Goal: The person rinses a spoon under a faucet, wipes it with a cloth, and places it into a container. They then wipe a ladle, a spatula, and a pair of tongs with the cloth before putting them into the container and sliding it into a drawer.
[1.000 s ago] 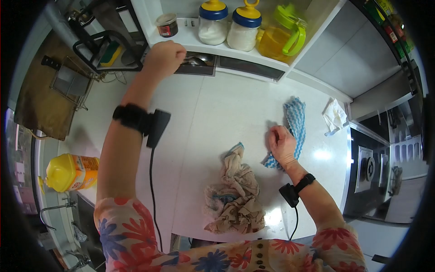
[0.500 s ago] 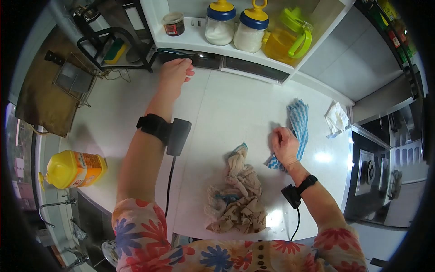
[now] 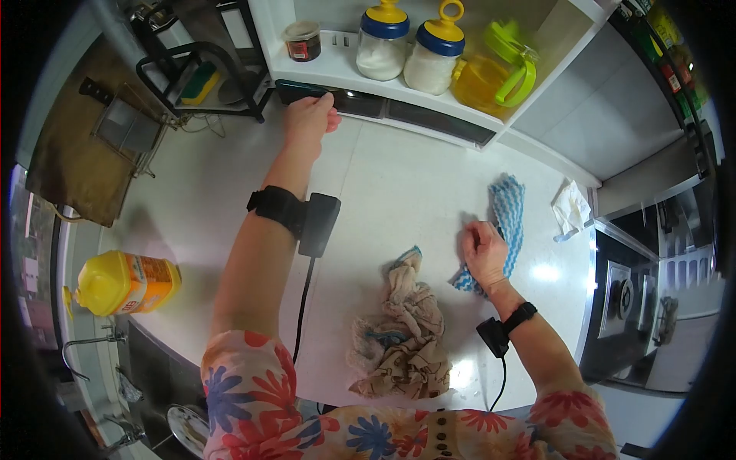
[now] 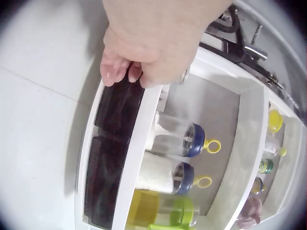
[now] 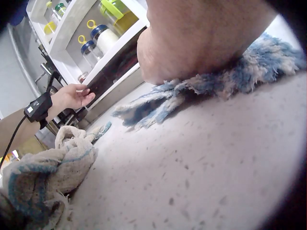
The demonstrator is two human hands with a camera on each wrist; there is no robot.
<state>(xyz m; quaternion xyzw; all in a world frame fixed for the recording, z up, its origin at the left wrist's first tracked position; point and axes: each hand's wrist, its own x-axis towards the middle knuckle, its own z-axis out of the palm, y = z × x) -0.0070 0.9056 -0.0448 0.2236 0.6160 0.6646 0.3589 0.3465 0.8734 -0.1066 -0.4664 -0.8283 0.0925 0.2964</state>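
Observation:
My left hand is at the dark front of the left drawer under the white shelf. In the left wrist view its bent fingers touch the upper end of that front. The right wrist view shows the same hand with loosely bent fingers. My right hand rests on a blue-and-white striped cloth, fingers curled over it, and the cloth comes out on both sides. A crumpled beige cloth lies between my arms near the counter's front edge.
On the shelf stand a small tub, two blue-and-yellow-lidded jars and a green-handled jug. A yellow bottle stands at left by the sink. A cleaver hangs at far left; white tissue lies at right.
The left drawer, open with cutlery showing, has gone in. My left hand has loosened from a fist and come lower and to the right. The right hand stays on the striped cloth.

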